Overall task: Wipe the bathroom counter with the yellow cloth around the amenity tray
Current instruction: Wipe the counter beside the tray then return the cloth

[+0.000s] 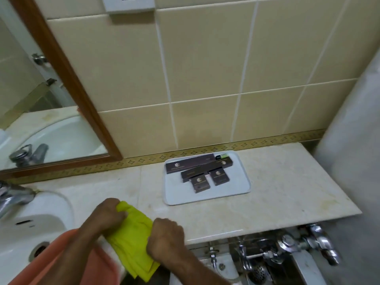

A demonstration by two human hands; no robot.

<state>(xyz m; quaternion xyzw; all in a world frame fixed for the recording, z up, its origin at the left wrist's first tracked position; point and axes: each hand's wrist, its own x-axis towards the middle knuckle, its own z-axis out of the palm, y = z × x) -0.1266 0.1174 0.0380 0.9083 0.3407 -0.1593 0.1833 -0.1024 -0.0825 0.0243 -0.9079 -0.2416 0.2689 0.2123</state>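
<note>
The yellow cloth (132, 239) is folded and held between both hands above the counter's front edge, right of the sink. My left hand (108, 215) is shut on the cloth's far end. My right hand (165, 238) is shut on its near right side. The cream marble counter (287, 194) stretches to the right. The white amenity tray (240, 192) sits on it near the back wall, holding several dark brown boxes (198, 167). Both hands are left of and nearer than the tray, apart from it.
A white sink (41, 219) with a chrome tap (14, 197) lies at the left. A wood-framed mirror (67, 79) hangs above it. Tiled wall backs the counter. Chrome valves and pipes (287, 247) sit below the counter's front edge at the right.
</note>
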